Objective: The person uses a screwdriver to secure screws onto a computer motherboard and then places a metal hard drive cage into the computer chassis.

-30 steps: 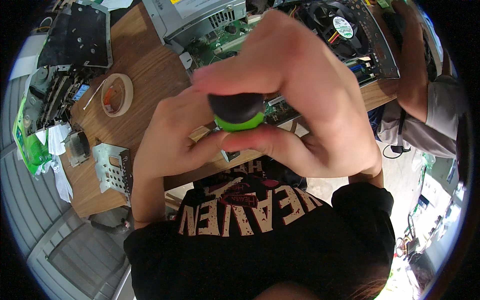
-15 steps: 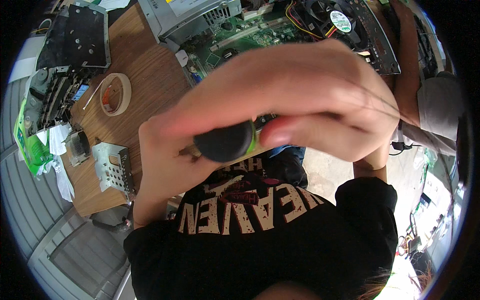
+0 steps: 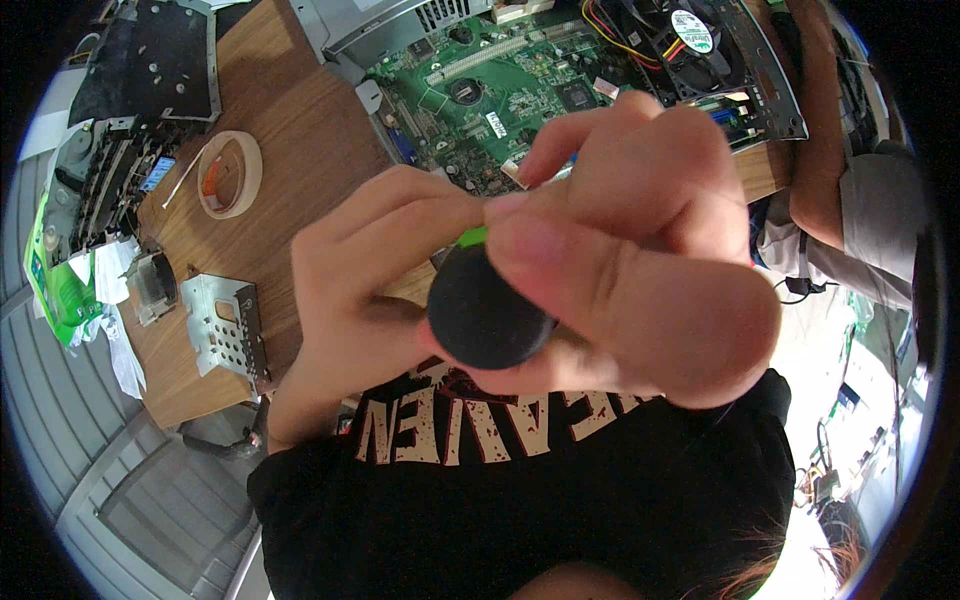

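Close up at the centre is a screwdriver [image 3: 488, 310], its rounded black handle end turned toward me with a bit of green at the edge. My right hand [image 3: 650, 270] is closed on that handle, thumb across its upper side and fingers around it. Just to the left, my left hand [image 3: 365, 270] is curled against the handle's far side; whatever its fingers grip is hidden. The shaft and tip are out of sight behind the hands. Beyond them lies a green motherboard [image 3: 530, 85] in an opened computer case.
A black fan [image 3: 690, 45] with coloured wires sits at the case's right. On the wooden table [image 3: 300, 130], left, are a tape roll [image 3: 251, 175], a perforated metal bracket [image 3: 222, 325] and a black metal panel [image 3: 150, 65]. Another person's arm [image 3: 815, 120] reaches in at right.
My right hand has come down and turned, with its thumb now across the handle. The screwdriver's handle end has shifted slightly right and down. More of the motherboard shows.
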Action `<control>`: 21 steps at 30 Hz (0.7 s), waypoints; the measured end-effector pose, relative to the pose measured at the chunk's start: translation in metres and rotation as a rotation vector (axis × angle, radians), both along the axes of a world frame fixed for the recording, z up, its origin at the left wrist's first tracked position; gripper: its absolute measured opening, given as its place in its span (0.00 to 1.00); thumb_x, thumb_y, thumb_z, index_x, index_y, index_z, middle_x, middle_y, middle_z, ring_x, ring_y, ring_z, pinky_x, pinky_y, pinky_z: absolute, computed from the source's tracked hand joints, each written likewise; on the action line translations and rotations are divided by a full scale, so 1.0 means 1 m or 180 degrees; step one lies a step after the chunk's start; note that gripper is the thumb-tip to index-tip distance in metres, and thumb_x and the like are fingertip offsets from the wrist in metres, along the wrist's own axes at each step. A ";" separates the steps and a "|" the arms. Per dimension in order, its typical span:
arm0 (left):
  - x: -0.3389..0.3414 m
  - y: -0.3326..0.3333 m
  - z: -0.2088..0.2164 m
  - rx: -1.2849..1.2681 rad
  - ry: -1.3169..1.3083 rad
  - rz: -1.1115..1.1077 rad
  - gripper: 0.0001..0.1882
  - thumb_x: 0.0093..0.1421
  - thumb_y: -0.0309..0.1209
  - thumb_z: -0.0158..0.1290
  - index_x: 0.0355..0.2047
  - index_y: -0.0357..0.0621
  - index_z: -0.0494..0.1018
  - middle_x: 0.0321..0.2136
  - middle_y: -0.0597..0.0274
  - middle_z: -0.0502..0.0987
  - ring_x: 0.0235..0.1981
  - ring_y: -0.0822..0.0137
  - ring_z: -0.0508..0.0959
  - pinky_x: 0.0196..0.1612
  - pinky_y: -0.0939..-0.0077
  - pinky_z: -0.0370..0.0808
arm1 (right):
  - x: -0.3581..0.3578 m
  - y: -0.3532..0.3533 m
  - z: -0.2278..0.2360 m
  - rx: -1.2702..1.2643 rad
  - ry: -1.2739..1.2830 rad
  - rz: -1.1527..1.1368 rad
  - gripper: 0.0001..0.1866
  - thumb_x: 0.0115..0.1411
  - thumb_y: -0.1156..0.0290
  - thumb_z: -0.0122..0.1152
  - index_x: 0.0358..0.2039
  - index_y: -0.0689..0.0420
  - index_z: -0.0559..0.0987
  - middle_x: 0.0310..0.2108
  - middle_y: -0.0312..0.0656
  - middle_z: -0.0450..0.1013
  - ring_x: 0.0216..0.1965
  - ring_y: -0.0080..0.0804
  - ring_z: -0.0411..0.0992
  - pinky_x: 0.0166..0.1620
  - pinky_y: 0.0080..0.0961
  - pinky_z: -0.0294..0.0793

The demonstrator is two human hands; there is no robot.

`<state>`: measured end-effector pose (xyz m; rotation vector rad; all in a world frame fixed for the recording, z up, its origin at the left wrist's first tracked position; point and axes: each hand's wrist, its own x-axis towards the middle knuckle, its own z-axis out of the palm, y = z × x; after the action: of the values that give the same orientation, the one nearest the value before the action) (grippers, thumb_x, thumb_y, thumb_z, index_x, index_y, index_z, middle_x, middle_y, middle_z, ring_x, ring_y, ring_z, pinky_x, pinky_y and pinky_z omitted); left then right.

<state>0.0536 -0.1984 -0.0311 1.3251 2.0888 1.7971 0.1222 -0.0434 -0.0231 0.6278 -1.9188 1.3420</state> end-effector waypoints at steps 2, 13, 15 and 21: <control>-0.001 -0.004 -0.002 -0.0018 -0.0235 -0.0042 0.17 0.39 0.29 0.63 0.32 0.36 0.77 0.25 0.57 0.77 0.27 0.62 0.78 0.31 0.75 0.73 | -0.020 0.014 -0.004 -0.0078 0.0313 -0.0066 0.29 0.41 0.69 0.74 0.43 0.62 0.71 0.37 0.50 0.70 0.31 0.34 0.69 0.33 0.26 0.71; -0.015 -0.017 0.026 -0.1178 -0.0671 -0.0319 0.15 0.42 0.27 0.60 0.32 0.36 0.76 0.26 0.57 0.77 0.26 0.63 0.79 0.30 0.77 0.73 | -0.039 0.031 0.030 0.0431 -0.0483 0.2223 0.16 0.44 0.73 0.67 0.35 0.66 0.78 0.32 0.48 0.74 0.36 0.42 0.74 0.55 0.47 0.63; -0.021 -0.021 0.017 -0.1033 -0.0129 -0.0828 0.16 0.41 0.27 0.60 0.33 0.36 0.76 0.27 0.55 0.78 0.26 0.60 0.79 0.30 0.76 0.74 | -0.027 0.023 0.030 0.0135 -0.0455 0.1675 0.20 0.38 0.71 0.71 0.34 0.63 0.79 0.30 0.45 0.74 0.34 0.41 0.74 0.55 0.47 0.63; -0.015 0.004 -0.019 -0.0239 0.0549 -0.0309 0.18 0.39 0.28 0.61 0.33 0.39 0.76 0.27 0.55 0.77 0.25 0.60 0.78 0.29 0.75 0.74 | -0.002 0.014 0.026 0.0226 -0.0215 -0.0121 0.25 0.31 0.70 0.79 0.30 0.60 0.76 0.22 0.38 0.68 0.26 0.31 0.69 0.54 0.47 0.66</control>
<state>0.0391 -0.1940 -0.0497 1.5825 2.1099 1.6025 0.1200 -0.0289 0.0024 0.5842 -2.0302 1.2909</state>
